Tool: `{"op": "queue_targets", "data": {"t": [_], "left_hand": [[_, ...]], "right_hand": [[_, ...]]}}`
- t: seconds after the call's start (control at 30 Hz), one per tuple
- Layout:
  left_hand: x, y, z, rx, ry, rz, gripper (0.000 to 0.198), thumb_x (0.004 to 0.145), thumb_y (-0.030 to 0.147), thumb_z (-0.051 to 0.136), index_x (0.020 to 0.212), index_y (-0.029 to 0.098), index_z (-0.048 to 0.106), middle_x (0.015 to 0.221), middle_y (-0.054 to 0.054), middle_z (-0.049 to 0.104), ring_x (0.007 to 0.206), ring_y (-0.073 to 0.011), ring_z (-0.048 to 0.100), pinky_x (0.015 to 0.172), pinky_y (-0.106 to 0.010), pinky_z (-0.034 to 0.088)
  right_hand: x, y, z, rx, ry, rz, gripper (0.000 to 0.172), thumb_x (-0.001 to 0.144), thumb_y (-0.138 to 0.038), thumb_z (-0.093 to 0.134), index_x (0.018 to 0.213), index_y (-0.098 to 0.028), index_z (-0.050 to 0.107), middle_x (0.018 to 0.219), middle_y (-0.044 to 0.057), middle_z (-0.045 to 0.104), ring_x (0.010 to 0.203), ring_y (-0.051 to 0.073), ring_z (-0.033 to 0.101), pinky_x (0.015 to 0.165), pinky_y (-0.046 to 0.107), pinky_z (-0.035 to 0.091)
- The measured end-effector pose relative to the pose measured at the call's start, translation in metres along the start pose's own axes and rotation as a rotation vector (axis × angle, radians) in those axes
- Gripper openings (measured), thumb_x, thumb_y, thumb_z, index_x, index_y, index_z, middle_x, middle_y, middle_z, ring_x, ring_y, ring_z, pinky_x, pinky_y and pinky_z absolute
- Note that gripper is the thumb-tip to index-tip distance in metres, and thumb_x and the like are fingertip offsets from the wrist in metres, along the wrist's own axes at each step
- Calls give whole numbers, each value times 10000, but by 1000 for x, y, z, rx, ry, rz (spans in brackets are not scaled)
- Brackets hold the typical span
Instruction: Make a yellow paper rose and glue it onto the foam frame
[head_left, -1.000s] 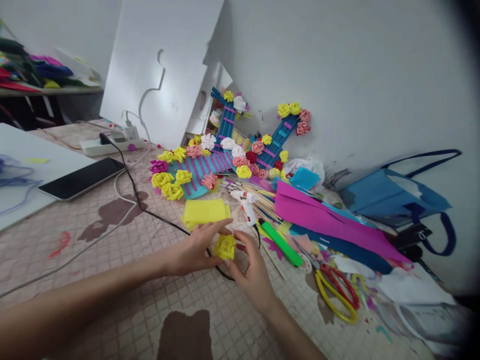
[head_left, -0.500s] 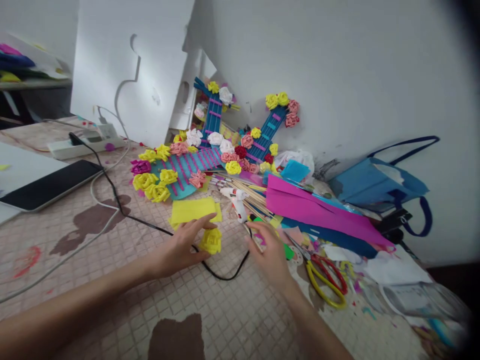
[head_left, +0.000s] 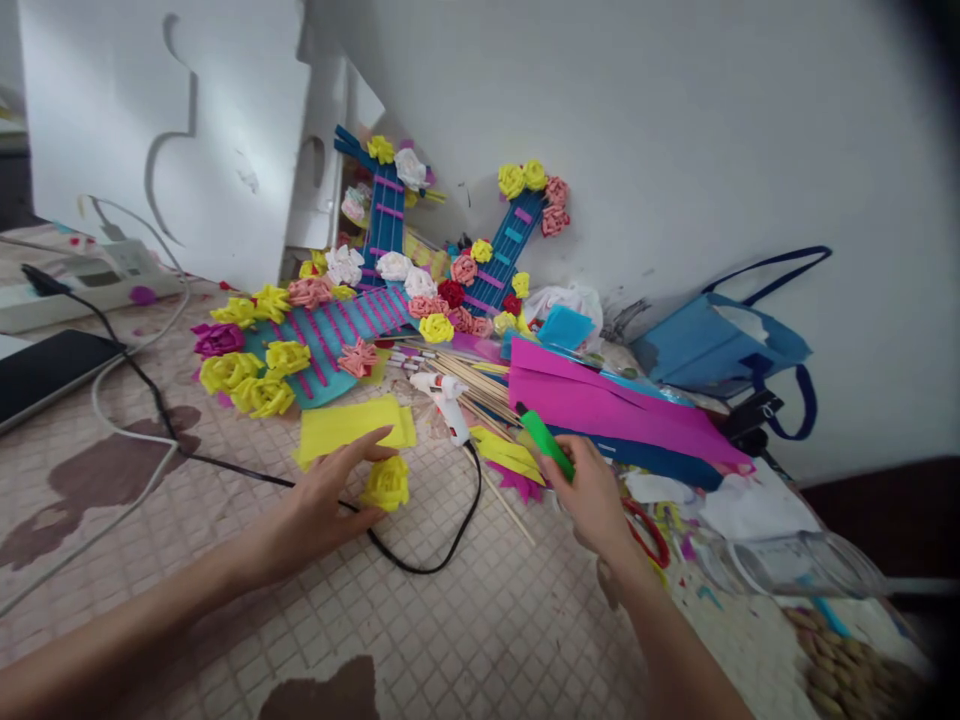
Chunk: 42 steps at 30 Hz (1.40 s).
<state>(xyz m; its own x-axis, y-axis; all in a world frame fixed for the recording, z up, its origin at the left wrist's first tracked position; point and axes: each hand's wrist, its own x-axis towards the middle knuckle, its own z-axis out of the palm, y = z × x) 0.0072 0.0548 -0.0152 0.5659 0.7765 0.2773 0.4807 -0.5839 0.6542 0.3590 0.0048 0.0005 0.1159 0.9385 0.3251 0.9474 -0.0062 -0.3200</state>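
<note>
My left hand (head_left: 319,500) has its thumb and fingers around a yellow crepe-paper flower (head_left: 387,483), just above the tabletop. Gripped in my right hand (head_left: 592,492) is a green stick-shaped tool (head_left: 546,443) with a dark tip, perhaps a marker or a cutter; its lower end is hidden in my palm. Between the hands and farther back lies a white glue gun (head_left: 448,408), its black cord (head_left: 450,560) looping toward me and running behind my left hand. Folded yellow crepe paper (head_left: 352,425) lies just beyond my left fingers.
Flower-trimmed blue guitar-shaped crafts (head_left: 330,345) stand at the back. Wooden sticks (head_left: 487,393), magenta paper (head_left: 600,395) and yellow strips (head_left: 510,455) lie beyond my right hand. Scissors (head_left: 651,535) are partly hidden by my right wrist. A phone (head_left: 60,370) and power strip (head_left: 97,290) sit left.
My right hand has moved right and picked up the green tool from the clutter. Yellow strips are now uncovered there. My left hand stays around the flower; the view has shifted right.
</note>
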Motion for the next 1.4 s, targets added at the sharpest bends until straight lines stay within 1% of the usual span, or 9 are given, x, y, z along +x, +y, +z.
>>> {"op": "queue_targets", "data": {"t": [0.1,0.2,0.5,0.63,0.77,0.93,1.03,1.23,1.4], "left_hand": [[1,-1,1,17,24,0,694,819,243,541,1419,265,193,1215,-80,584,1137,-251,547,951,-451,434],[2,-1,2,19,43,2,692,809,239,547,1415,256,215,1188,-83,604,1095,-246,575,920,-434,459],[4,-1,2,31,34,13,696,803,237,558,1409,285,218,1175,-76,618,1063,-258,597,892,-429,480],[4,-2,2,42,32,15,697,804,240,556,1407,291,212,1178,-76,615,1066,-263,593,886,-433,484],[3,-4,4,54,26,15,697,805,224,543,1409,282,199,1192,-78,604,1084,-249,581,905,-431,473],[-1,-13,12,52,37,-23,724,769,208,558,1408,274,223,1201,-72,598,1096,-246,573,919,-413,468],[-2,-17,15,47,50,-33,743,748,199,569,1406,279,233,1201,-65,598,1107,-250,566,928,-413,465],[-3,-16,14,32,52,-36,771,726,140,556,1402,286,217,1202,-63,595,1123,-248,553,945,-422,455],[-3,-16,15,24,79,-58,791,701,126,552,1400,300,226,1197,-51,593,1110,-249,558,935,-418,464]], "right_hand": [[-1,1,-13,30,38,5,213,828,-331,541,988,-191,551,928,73,599,859,230,557,753,356,448],[-7,-10,-17,44,-19,-51,205,817,-272,547,1010,-201,557,964,69,606,921,235,556,802,366,446],[-17,-30,6,50,4,-58,229,830,-237,537,1055,-195,533,988,81,604,924,234,563,805,376,475],[-22,-28,18,-56,-106,-100,234,843,-231,507,1072,-188,532,1044,108,580,998,270,555,830,418,476],[-20,-26,12,6,-163,-123,241,864,-287,511,1086,-196,524,1049,96,577,1006,252,556,847,398,474],[11,-29,-7,77,-152,-152,184,880,-310,508,1034,-223,560,1001,64,606,977,229,562,828,357,457],[42,-36,-8,189,-228,-224,147,896,-260,481,994,-219,582,994,52,607,947,194,568,820,319,447],[98,-52,30,233,-373,-344,72,837,-171,551,859,-170,619,853,37,619,827,164,562,716,268,416],[112,-59,60,193,-381,-342,76,793,-157,573,863,-160,600,861,46,599,821,171,537,705,271,384]]}}
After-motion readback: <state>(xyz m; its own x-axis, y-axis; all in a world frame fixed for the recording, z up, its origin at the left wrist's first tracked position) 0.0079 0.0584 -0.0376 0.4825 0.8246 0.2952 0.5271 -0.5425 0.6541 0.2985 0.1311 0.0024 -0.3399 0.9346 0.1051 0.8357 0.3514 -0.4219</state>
